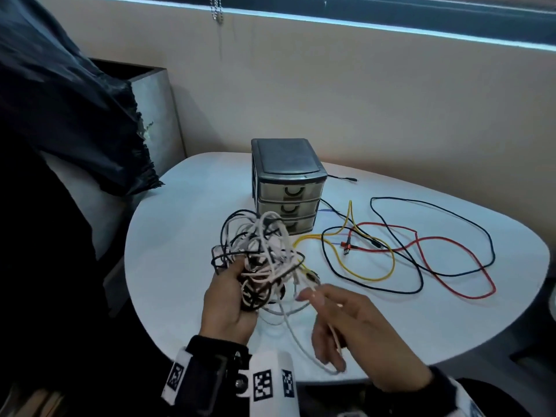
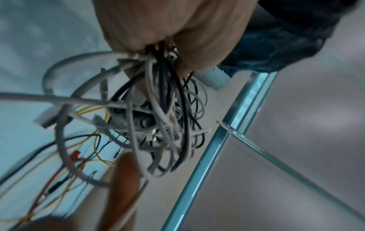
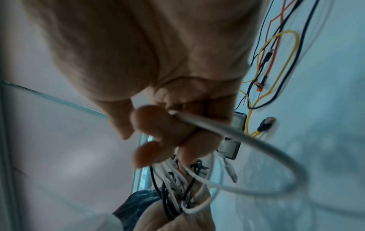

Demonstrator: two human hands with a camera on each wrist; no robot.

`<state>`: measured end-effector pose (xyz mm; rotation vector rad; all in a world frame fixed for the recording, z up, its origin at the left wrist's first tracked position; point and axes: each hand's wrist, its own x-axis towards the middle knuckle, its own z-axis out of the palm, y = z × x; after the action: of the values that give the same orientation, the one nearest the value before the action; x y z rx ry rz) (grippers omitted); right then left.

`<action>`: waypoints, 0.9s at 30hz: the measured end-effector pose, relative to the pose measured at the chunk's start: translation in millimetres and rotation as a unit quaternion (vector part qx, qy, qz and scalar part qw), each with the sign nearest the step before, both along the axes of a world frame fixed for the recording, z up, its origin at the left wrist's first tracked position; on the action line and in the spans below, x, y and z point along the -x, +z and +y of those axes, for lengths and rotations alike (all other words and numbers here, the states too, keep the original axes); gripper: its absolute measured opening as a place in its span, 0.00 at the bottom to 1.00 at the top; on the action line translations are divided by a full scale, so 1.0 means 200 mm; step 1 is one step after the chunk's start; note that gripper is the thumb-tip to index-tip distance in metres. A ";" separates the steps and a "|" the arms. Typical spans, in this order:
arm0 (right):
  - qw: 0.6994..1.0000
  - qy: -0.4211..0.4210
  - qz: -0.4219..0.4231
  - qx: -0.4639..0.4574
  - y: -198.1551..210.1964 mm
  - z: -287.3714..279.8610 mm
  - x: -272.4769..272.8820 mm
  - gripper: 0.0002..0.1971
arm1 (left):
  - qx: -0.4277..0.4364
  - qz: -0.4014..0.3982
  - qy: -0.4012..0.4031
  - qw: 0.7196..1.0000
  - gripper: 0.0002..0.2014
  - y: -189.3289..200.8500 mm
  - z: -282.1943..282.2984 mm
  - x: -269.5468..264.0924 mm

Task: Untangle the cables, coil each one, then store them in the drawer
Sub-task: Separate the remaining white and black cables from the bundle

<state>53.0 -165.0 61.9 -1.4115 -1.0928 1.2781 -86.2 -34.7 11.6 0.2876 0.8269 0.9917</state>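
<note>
Two hands working a tangle of cables above a white table.

The left hand grips a knotted bundle of white and black cables, fingers curled around its lower part, holding it just above the table. The right hand holds a single white cable that runs out of the bundle; in the right wrist view the fingers are curled around it. A small three-drawer chest stands upright on the table just behind the bundle, all drawers closed. To its right, a yellow cable, a red cable and a black cable lie spread loose on the table, crossing one another. A dark cloth hangs at the left.
</note>
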 end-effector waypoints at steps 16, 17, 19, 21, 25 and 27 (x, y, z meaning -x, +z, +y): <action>0.965 -0.262 0.004 -0.026 -0.07 0.00 -0.20 0.08 | 0.030 -0.043 0.108 0.993 0.12 0.06 0.10 0.19; 0.967 -0.253 -0.022 -0.013 -0.11 0.02 -0.20 0.12 | 0.027 -0.049 0.109 0.992 0.12 0.07 0.09 0.18; 0.971 -0.229 -0.069 -0.002 -0.15 0.04 -0.19 0.17 | 0.013 -0.052 0.106 0.993 0.13 0.11 0.08 0.17; 0.969 -0.194 -0.154 0.009 -0.18 0.06 -0.16 0.17 | -0.005 -0.057 0.109 0.992 0.13 0.14 0.06 0.16; 0.860 -0.195 -0.470 -0.043 -0.22 0.06 -0.05 0.19 | -0.034 -0.066 0.129 0.989 0.12 0.20 0.04 0.15; 0.852 -0.168 -0.480 -0.126 -0.23 0.06 0.04 0.24 | -0.039 -0.072 0.142 0.986 0.12 0.21 0.03 0.14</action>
<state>44.4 -152.7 16.9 -1.9658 -1.4749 0.0902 -114.5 -28.1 54.4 0.1653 0.7088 1.2984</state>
